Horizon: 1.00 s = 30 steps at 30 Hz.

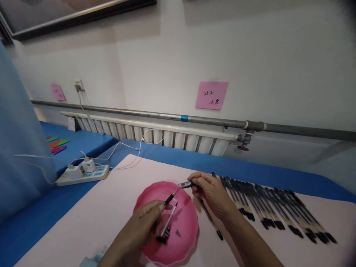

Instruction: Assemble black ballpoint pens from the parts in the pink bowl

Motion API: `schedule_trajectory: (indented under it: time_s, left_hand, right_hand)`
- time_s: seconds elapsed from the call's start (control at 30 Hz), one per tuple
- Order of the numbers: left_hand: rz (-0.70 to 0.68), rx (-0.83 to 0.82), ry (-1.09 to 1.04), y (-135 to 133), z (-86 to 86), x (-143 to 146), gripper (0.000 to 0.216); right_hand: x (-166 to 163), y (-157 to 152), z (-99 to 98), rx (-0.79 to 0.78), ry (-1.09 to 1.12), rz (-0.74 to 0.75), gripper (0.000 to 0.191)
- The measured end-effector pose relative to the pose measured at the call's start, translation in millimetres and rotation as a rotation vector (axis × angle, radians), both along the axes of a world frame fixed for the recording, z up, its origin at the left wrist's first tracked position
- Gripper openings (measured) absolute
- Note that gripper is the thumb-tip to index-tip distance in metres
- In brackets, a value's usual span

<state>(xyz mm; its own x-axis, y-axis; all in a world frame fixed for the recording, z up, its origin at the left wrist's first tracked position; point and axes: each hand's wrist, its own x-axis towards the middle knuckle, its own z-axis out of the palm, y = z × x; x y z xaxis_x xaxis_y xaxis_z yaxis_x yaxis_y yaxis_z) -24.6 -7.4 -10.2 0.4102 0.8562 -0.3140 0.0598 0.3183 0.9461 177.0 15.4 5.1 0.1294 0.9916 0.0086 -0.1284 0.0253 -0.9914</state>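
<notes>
My left hand (147, 221) is closed around a pen (169, 198) with a black grip, its metal tip slanting up to the right above the plate. Facing that tip, a dark pen cap (185, 184) with a pale label is pinched in the fingers of my right hand (213, 192); cap and tip look slightly apart. Beneath both hands lies a pink scalloped plate (186, 248). It holds a thin white refill (170, 219) with a dark tip, and a few small dark pieces (178, 233). Another black pen (210, 217) rests on the pale sheet, partly under my right hand.
Several black-capped pens (267, 202) lie in a row at the right on the pale pink sheet (91, 215). A white power strip (83, 176) with plugs and cables sits on the blue table at left. A radiator (155, 135) and pipe run along the wall behind.
</notes>
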Motion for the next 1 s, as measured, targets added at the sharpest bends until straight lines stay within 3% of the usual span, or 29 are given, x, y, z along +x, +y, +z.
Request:
schedule_trajectory:
  time_s: [0.27, 0.37, 0.47, 0.7, 0.9, 1.0]
  left_hand:
    - [-0.027, -0.001, 0.009, 0.1, 1.3, 1.3, 0.045]
    - [-0.023, -0.017, 0.018, -0.7, 2.5, 2.1, 0.043]
    - [-0.024, -0.031, 0.015, -2.0, 1.9, 3.0, 0.04]
    - [0.011, -0.035, -0.053, 0.7, -7.2, 4.5, 0.039]
    - [0.094, -0.058, -0.123, -3.4, -4.1, 7.7, 0.039]
    - [0.137, -0.015, -0.169, -5.0, -1.7, 8.4, 0.039]
  right_hand:
    - [-1.8, -1.9, -2.9, -0.017, -0.11, 0.149, 0.012]
    - [-5.4, -2.2, -4.0, 0.002, 0.001, 0.131, 0.011]
    - [-11.9, -2.8, -7.1, 0.013, 0.136, 0.116, 0.023]
    - [-28.5, -7.0, -16.3, 0.002, 0.177, 0.159, 0.033]
    - [-46.9, -16.7, -15.9, -0.07, 0.0, 0.326, 0.016]
    - [-42.0, -14.2, -11.2, -0.035, -0.062, 0.223, 0.023]
